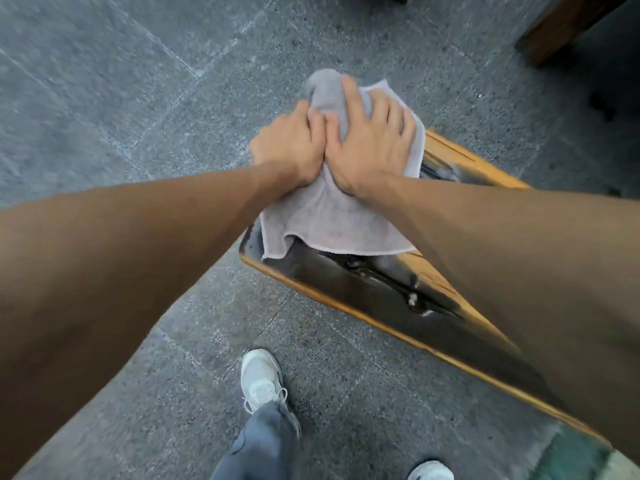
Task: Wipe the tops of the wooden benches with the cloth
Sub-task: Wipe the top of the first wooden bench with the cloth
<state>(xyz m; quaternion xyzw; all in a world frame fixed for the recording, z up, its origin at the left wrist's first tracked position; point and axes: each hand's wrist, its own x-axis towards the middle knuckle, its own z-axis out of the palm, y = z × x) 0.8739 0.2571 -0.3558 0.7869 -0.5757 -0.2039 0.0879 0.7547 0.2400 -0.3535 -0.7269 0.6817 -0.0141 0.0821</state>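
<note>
Grey speckled stone paving (104,81), laid in large slabs with thin pale joints running diagonally, covers the ground under flat, even daylight, and a brown wooden piece of furniture (568,26) stands on it at the top right corner, casting a dark shadow (609,98) beside it.

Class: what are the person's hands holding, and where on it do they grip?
Both the left hand and right hand grip the grey cloth at its bunched upper end; its loose lower part drapes over the wooden bench.
</note>
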